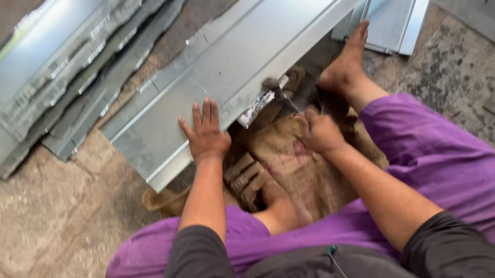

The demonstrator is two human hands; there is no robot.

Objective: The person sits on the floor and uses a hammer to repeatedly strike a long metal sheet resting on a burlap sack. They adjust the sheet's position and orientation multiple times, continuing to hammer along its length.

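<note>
Far left, a stack of bent grey sheet-metal strips [65, 61] lies on the stone floor [23, 241]. The left hand [205, 135] is spread flat, palm down on the long shiny folded metal sheet [248, 48]. The right hand [319, 132] is fisted around a small hammer [280, 92], its head at the sheet's lower edge, over brown burlap sacking [293, 165].

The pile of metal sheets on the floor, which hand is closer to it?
Left. The left hand lies flat beside the pile of metal sheets; the right hand grips a hammer farther away.
</note>
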